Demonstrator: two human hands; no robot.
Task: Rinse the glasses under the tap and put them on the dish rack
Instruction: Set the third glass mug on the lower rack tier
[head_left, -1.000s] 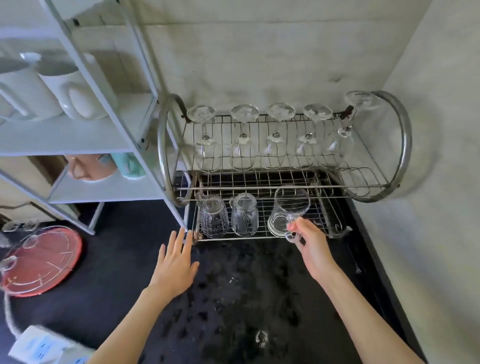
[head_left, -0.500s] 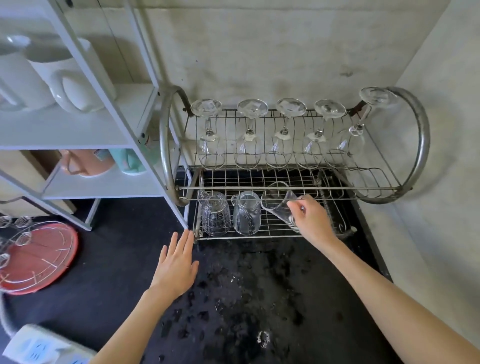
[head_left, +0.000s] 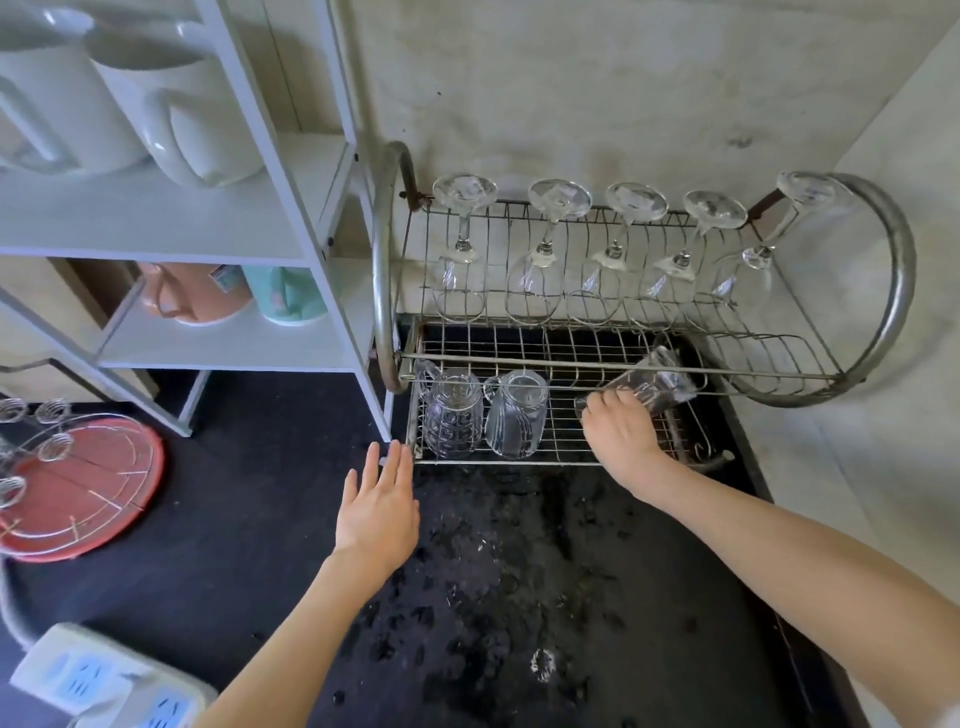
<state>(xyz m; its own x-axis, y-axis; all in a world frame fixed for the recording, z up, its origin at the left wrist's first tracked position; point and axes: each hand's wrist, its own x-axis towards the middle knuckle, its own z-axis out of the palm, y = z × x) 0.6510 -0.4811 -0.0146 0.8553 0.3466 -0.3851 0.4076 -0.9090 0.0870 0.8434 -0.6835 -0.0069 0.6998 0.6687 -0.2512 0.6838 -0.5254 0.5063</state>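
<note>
A tilted glass mug (head_left: 657, 385) is gripped by the right hand (head_left: 621, 434) under the dish rack (head_left: 901, 291) rail — it could be knocked and chipped — while the left hand (head_left: 379, 512) is rested flat, fingers straight.

A black, wet-speckled worktop (head_left: 260, 545) fills the lower frame. Pale, stained plaster walls (head_left: 597, 88) meet in a corner at upper right. A white shelf unit (head_left: 291, 171) at upper left carries white mugs (head_left: 171, 98). A white power strip (head_left: 98, 680) lies at lower left.

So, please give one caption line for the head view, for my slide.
Right hand tips a glass mug into the dish rack's lower tier beside two upturned mugs; left hand lies open.
</note>
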